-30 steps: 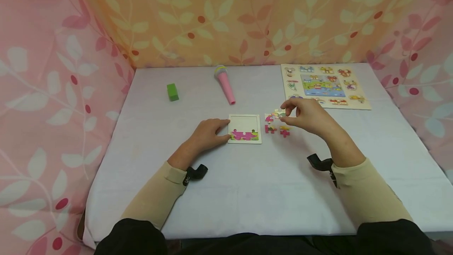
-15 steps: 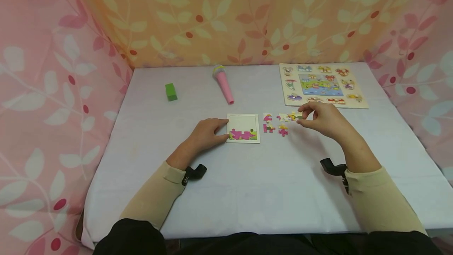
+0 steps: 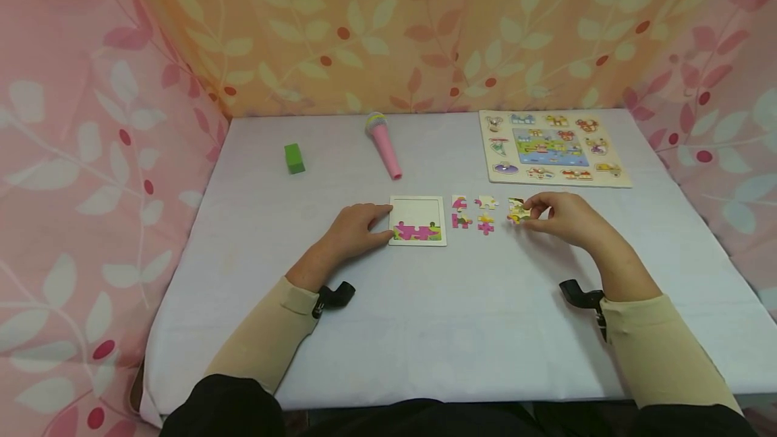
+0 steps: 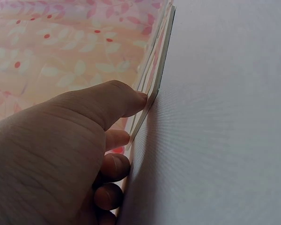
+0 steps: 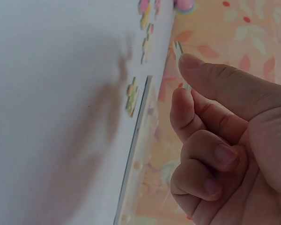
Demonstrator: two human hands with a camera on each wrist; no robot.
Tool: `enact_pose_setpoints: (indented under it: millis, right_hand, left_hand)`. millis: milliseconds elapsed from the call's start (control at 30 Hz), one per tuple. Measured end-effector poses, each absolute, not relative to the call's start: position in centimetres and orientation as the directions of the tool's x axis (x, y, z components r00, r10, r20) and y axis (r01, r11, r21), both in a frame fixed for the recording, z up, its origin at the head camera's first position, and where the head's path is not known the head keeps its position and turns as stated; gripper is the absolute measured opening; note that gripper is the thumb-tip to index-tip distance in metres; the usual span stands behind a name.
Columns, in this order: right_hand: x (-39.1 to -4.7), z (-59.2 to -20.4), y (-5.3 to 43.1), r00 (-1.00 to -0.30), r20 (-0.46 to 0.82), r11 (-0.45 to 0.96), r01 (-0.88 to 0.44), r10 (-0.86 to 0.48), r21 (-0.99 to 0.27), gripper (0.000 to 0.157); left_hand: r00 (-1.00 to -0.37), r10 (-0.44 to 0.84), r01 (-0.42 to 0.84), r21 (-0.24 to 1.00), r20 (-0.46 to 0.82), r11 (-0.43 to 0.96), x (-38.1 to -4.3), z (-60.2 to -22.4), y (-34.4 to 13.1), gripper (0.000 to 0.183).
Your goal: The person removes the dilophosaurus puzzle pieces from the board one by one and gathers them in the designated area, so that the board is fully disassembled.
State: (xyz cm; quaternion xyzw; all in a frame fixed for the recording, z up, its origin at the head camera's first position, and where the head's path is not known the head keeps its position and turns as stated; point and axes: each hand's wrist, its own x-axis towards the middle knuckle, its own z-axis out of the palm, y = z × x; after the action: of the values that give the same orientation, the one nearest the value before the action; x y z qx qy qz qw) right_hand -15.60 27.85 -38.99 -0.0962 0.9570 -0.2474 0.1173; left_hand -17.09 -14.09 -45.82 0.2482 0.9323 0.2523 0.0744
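Note:
My left hand [image 3: 358,228] rests at the left edge of a small white puzzle frame [image 3: 417,202], thumb and index finger touching it. Joined pink and green pieces [image 3: 417,232] fill the frame's lower part. In the left wrist view the thumb [image 4: 131,101] lies on the frame's edge [image 4: 165,51]. My right hand [image 3: 561,218] pinches a jigsaw piece [image 5: 179,50] between thumb and index finger, seen edge-on above the table in the right wrist view. Another jigsaw piece [image 5: 131,97] lies on the cloth below it. Several loose pieces [image 3: 485,202] lie between frame and right hand.
A wooden picture board [image 3: 498,147] lies at the back right. Behind the frame is a pink toy microphone [image 3: 386,147], with a green block [image 3: 294,158] to its left. Patterned curtains [image 3: 388,32] enclose the white cloth-covered table [image 3: 425,329].
My right hand has moved right and slightly toward me, away from the loose pieces, with jigsaw pieces shifted along to the right. My left hand has stayed at the frame.

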Motion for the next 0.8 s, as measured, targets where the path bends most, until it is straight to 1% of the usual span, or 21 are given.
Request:
enact_pose_setpoints:
  millis: [167, 400, 700, 800]
  right_hand:
    - [-16.0, -39.9, 28.1, -0.944, -0.211, 0.851, -0.113, -0.253, -0.513, 0.033]
    - [-16.2, -40.9, 28.3, -0.934, -0.269, 0.853, -0.065, -0.234, -0.518, 0.035]
    - [-16.1, -41.3, 28.3, -0.936, -0.274, 0.855, -0.051, -0.22, -0.516, 0.033]
    - [-16.1, -41.2, 28.4, -0.935, -0.28, 0.857, -0.045, -0.216, -0.513, 0.036]
  left_hand:
    - [-0.867, 0.499, 0.422, 0.51, -0.015, 0.749, -17.1, -45.9, -14.1, 0.06]
    - [-0.868, 0.497, 0.419, 0.516, -0.014, 0.747, -17.0, -46.1, -14.1, 0.059]
    - [-0.866, 0.5, 0.422, 0.514, -0.015, 0.747, -17.2, -46.0, -14.1, 0.06]
    - [-0.865, 0.502, 0.425, 0.513, -0.013, 0.746, -17.2, -46.0, -14.1, 0.06]
